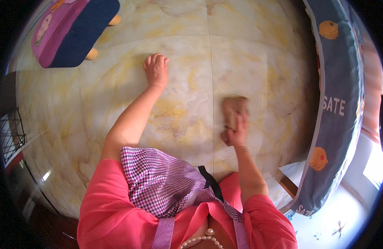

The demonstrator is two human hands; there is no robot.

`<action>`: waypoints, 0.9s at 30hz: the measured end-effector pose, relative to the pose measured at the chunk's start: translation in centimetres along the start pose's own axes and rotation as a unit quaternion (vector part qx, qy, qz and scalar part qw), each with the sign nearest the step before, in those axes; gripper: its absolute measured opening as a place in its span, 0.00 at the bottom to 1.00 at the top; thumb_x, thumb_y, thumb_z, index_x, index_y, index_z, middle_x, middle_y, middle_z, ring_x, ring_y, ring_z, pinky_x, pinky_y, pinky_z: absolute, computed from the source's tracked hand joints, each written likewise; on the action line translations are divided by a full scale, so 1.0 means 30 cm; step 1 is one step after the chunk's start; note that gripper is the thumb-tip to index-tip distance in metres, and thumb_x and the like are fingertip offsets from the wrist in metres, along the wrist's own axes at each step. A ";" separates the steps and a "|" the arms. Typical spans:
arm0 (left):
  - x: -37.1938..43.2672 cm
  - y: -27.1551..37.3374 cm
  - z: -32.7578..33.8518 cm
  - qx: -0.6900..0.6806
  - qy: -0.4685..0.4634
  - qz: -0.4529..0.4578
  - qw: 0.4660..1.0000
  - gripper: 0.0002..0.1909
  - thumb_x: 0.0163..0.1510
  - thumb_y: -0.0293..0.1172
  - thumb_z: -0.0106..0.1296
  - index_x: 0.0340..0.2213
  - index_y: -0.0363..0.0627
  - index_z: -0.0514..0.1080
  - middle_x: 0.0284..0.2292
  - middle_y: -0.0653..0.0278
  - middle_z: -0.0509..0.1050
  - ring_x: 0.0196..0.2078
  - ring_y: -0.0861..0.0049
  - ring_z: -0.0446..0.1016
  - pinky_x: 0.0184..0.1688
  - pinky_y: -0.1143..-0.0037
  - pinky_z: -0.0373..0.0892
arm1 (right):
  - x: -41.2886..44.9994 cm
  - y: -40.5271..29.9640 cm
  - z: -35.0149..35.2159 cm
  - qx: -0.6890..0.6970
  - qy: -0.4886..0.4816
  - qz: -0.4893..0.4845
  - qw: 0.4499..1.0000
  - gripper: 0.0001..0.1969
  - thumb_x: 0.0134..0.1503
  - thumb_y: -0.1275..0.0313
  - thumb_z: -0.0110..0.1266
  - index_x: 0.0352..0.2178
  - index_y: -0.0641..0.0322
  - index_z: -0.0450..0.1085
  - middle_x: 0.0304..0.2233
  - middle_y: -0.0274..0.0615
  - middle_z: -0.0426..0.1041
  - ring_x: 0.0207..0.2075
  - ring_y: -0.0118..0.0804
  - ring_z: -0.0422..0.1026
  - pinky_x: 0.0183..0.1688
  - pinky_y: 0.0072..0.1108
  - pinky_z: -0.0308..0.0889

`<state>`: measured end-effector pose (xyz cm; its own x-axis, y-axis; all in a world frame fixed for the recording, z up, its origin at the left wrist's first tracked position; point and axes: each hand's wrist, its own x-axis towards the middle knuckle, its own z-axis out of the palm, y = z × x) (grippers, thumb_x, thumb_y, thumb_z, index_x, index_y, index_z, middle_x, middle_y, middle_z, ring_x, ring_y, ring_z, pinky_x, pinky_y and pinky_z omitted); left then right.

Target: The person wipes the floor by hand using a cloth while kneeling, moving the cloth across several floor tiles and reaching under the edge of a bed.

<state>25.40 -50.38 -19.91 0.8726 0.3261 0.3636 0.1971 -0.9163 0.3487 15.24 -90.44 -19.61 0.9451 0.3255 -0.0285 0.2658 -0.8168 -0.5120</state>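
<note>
My right hand (237, 130) grips a brown brush-like block (233, 107), blurred by motion, over the marbled floor (179, 124). The blur hides whether it is a brush or a folded cloth. Farther forward and to the left, my left hand (157, 70) is closed with its fingers curled, knuckles up, at the floor. Nothing shows in it, though its underside is hidden. A purple checked apron (166, 183) hangs below my chest, between my arms.
At the far left, a small upholstered seat (76, 37) in purple and navy lies tipped, its wooden legs pointing right. Along the right side runs a navy printed cover (337, 130) with lettering and orange figures. A black wire rack (15, 133) stands at the left edge.
</note>
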 end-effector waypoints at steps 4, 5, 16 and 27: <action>-0.017 0.024 -0.060 0.015 0.017 0.000 1.000 0.06 0.49 0.33 0.51 0.29 0.50 0.66 0.38 0.68 0.67 0.44 0.67 0.62 0.49 0.64 0.55 | -0.213 0.351 -0.143 -0.062 0.194 0.304 0.931 0.37 0.41 0.68 0.53 0.53 0.68 0.52 0.55 0.59 0.51 0.57 0.57 0.50 0.58 0.36 0.48; -0.012 0.019 -0.077 0.013 0.020 0.005 1.000 0.06 0.49 0.33 0.51 0.29 0.50 0.66 0.38 0.68 0.67 0.44 0.67 0.62 0.49 0.64 0.55 | -0.226 0.400 -0.161 -0.067 0.252 0.357 0.897 0.36 0.42 0.66 0.52 0.53 0.70 0.52 0.55 0.60 0.52 0.57 0.56 0.51 0.57 0.36 0.50; -0.018 0.013 -0.148 0.070 -0.022 0.003 0.997 0.06 0.51 0.35 0.49 0.29 0.49 0.66 0.38 0.67 0.68 0.44 0.67 0.63 0.48 0.65 0.56 | 0.288 0.297 -0.094 -0.117 0.328 0.347 0.871 0.26 0.41 0.68 0.52 0.44 0.69 0.61 0.45 0.54 0.62 0.50 0.50 0.57 0.53 0.35 0.51; -0.040 -0.010 -0.124 0.057 -0.022 -0.006 0.998 0.05 0.52 0.35 0.48 0.29 0.49 0.67 0.38 0.67 0.68 0.44 0.65 0.63 0.47 0.65 0.57 | 0.353 -0.546 0.061 0.060 -0.039 -0.124 0.990 0.35 0.37 0.70 0.59 0.50 0.53 0.59 0.56 0.54 0.52 0.58 0.59 0.48 0.59 0.41 0.47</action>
<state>22.64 -49.63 -17.23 0.8887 0.3282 0.3201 0.2542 -0.9339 0.2515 20.56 -72.75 -13.10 0.8346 0.5489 0.0471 0.4592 -0.6458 -0.6100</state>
